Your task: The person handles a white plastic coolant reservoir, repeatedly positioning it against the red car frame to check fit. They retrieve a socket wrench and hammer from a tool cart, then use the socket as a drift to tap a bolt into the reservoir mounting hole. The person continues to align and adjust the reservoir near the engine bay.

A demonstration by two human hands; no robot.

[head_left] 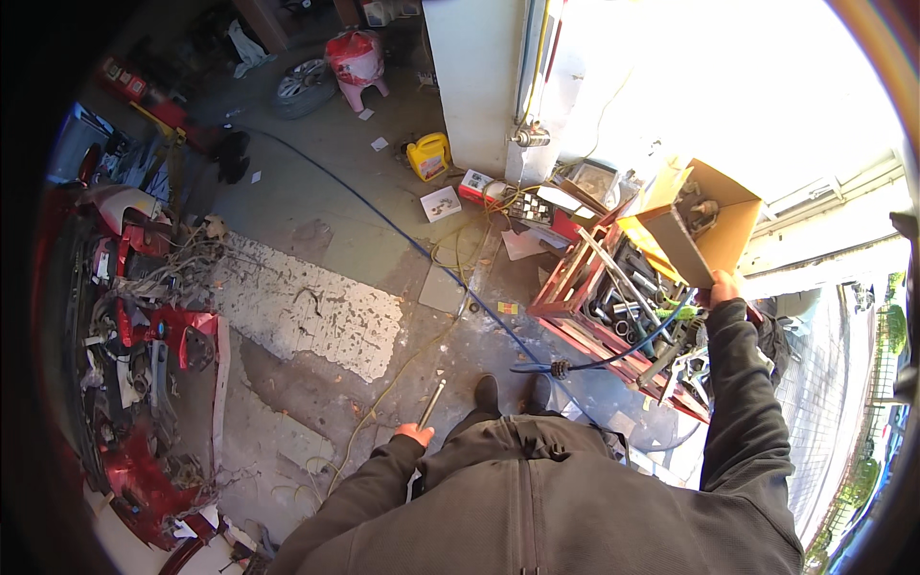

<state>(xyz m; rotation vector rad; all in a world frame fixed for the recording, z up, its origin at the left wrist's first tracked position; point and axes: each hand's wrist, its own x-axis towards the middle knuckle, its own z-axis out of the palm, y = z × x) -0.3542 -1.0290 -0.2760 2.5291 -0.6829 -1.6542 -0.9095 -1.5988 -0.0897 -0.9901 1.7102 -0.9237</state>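
My left hand [415, 435] is closed around a slim silver metal bar [434, 402], held low near my left leg and pointing away from me. Too little detail shows to tell which tool the bar is. Out to the right, my right hand [725, 288] grips the near edge of an open cardboard box [661, 226], which is tilted above a red tool cart [563, 293]. A brownish metal part [704, 216] lies inside the box. Loose sockets, wrenches and long bars [634, 305] fill the cart beneath it.
A blue hose [362, 197] crosses the floor, its loop passing over the cart's near side. A yellow cord [388, 388] trails near my feet. Left are red car body parts with wiring [182, 335]. Farther off stand a yellow jug [428, 156], a wheel [303, 84] and a pink stool [356, 67].
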